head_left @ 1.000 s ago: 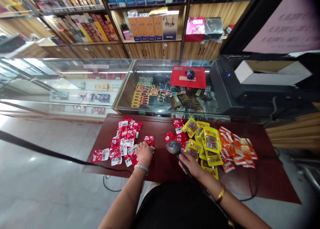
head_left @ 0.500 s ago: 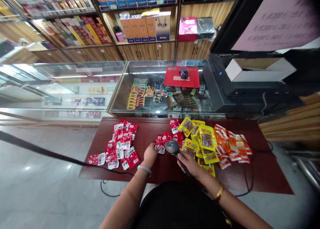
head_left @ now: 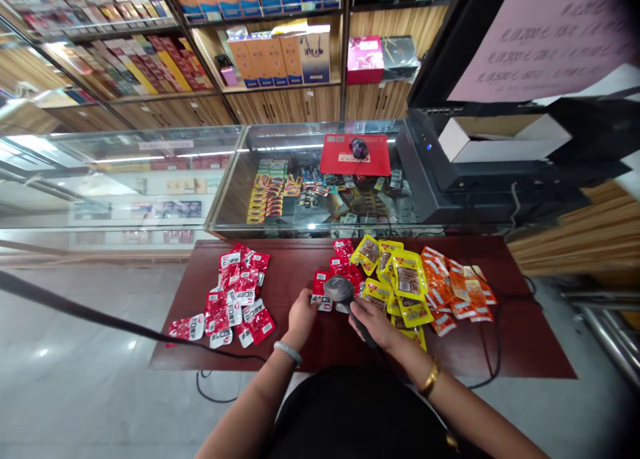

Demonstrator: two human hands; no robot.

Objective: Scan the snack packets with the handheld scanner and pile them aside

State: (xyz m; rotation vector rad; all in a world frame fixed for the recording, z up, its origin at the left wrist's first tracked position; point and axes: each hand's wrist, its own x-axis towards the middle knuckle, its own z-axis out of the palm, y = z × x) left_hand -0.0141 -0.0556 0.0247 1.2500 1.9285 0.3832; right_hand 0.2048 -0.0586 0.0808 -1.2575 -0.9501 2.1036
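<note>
My right hand [head_left: 373, 324] grips a grey barcode scanner [head_left: 341, 291] by its handle, head pointing down at the dark red table [head_left: 300, 265]. My left hand [head_left: 301, 315] pinches a red snack packet [head_left: 321, 292] right under the scanner head. A spread of several red packets [head_left: 237, 295] lies to the left. Yellow packets [head_left: 400, 279] and orange packets [head_left: 450, 289] are piled to the right of the scanner, with a few more red ones [head_left: 345, 259] behind it.
A glass display counter [head_left: 300, 179] stands behind the table, with a red mouse pad and mouse [head_left: 356, 152] on top. A black printer [head_left: 475, 172] sits at the right. Cables [head_left: 225, 365] trail off the table's front edge. Shelves of boxes [head_left: 280, 52] line the back wall.
My left hand left the red pile on the left, moved right and took a red packet under the scanner. The scanner stayed nearly in place.
</note>
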